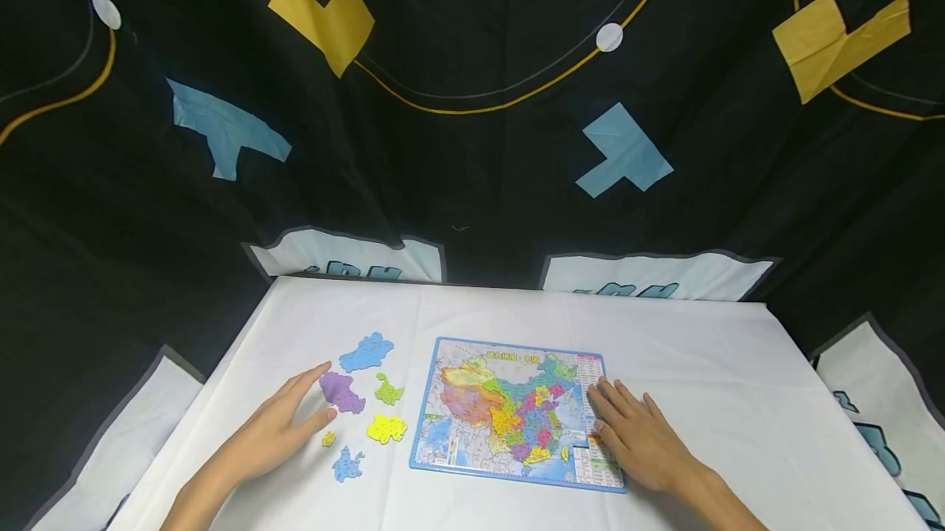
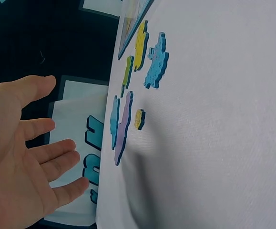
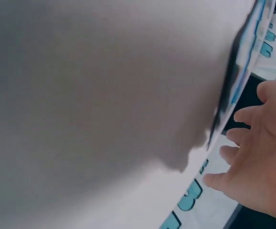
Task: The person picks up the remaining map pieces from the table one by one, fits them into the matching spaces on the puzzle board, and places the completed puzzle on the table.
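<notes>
My left hand point(image 1: 273, 432) is spread beside a purple map-shaped puzzle piece point(image 1: 343, 394), thumb and index finger on either side of its left end. Seen from the left wrist, that hand point(image 2: 28, 162) has its fingers apart, holding nothing. Around it lie a large blue piece point(image 1: 367, 352), a green piece point(image 1: 388, 390), a yellow piece point(image 1: 387, 429), a small yellow piece point(image 1: 328, 439) and a light blue piece point(image 1: 347, 464). A blue-rimmed map puzzle board point(image 1: 472, 432) lies to their right. My right hand point(image 1: 642, 441) extends its fingers over the board's right edge; contact is unclear.
A white cloth point(image 1: 709, 367) covers the table. Behind it hangs a dark curtain point(image 1: 472, 186) with yellow and blue patches and white lettered panels.
</notes>
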Tool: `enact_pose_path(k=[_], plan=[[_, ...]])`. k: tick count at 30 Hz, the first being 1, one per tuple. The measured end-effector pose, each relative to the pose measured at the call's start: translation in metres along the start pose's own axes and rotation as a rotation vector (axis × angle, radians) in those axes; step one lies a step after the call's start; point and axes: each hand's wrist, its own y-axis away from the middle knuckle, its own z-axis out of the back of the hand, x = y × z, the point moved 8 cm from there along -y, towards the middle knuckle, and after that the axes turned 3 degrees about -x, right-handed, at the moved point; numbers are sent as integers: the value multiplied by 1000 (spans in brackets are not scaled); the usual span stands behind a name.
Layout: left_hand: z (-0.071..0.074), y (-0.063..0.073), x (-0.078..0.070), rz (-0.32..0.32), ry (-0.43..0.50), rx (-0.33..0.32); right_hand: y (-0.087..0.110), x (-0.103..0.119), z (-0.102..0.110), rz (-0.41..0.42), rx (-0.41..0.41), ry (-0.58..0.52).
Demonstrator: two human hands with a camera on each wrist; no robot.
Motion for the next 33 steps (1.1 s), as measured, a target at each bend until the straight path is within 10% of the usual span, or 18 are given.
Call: enact_pose_path(k=[33], plan=[[0, -32, 26, -68, 132, -63, 0, 1, -17, 59, 30, 101]])
